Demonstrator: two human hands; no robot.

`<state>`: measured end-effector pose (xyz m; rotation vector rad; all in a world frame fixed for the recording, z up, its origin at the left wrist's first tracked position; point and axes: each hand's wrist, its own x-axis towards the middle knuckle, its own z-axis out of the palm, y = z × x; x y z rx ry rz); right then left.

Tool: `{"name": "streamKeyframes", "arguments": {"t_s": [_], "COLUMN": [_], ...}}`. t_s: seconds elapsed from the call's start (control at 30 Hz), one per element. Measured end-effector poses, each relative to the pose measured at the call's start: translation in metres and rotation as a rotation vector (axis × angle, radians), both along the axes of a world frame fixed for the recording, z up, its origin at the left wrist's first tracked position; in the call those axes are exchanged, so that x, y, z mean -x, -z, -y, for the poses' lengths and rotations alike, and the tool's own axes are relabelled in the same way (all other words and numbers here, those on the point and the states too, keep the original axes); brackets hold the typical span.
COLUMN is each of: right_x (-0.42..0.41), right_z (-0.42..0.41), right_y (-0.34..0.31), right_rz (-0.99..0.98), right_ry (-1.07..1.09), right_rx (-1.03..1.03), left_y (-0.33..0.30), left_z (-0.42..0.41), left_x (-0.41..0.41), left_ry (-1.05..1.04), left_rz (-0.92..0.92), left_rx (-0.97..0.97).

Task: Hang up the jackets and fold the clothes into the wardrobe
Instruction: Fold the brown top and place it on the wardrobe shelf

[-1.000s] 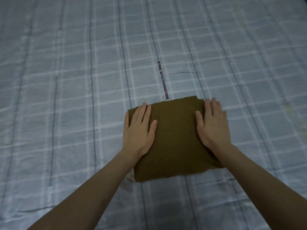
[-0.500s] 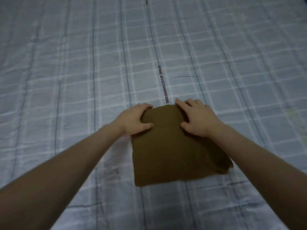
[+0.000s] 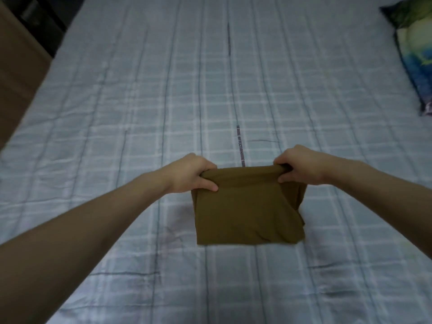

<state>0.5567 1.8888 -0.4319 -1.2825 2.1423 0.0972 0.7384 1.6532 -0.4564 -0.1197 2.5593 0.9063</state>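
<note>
Overhead, a person leans across a checked bedspread point(image 3: 117, 113) with a folded brown garment point(image 3: 245, 213) held by its far edge. The left hand point(image 3: 194, 173) grips the far-left corner and the right hand point(image 3: 297, 167) grips the far-right corner, fingers curled over the fold and thumbs pressed on the near face. That far edge runs left to right between the two hands and sits raised; the rest of the bundle slopes back toward the person, its near edge appearing to rest on the bed. Neither hand is clearly nearer: they hold the cloth level, well apart, one at each end. Any lift or further fold probably turns on that shared edge staying taut. Fingertips are hidden behind the cloth, and layers bunch darkly at the right side, so the number of folds cannot be told. A patterned pillow point(image 3: 416, 54) is cut off at right; a brown surface point(image 3: 16, 66) at left is blurred. No wardrobe shows.
</note>
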Motion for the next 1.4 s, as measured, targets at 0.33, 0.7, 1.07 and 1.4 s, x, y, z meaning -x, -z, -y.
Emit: {"name": "streamKeyframes", "arguments": {"t_s": [0.33, 0.7, 1.07, 1.4], "right_x": [-0.119, -0.428, -0.826, -1.071], "right_z": [0.093, 0.27, 0.358, 0.432], "right_y": [-0.201, -0.38, -0.444, -0.467], "right_rz": [-0.223, -0.388, -0.224, 0.034], "right_ry": [-0.188, -0.702, -1.247, -1.429], "right_rx": [0.233, 0.564, 0.84, 0.933], "left_y": [-0.223, -0.414, -0.467, -0.477], "left_z": [0.074, 0.127, 0.035, 0.029], "left_x": [-0.145, -0.524, -0.933, -1.151], "left_ry": [-0.171, -0.689, -1.267, -1.617], "left_rz": [-0.101, -0.202, -0.049, -0.037], "left_rx": [0.305, 0.865, 0.995, 0.991]}}
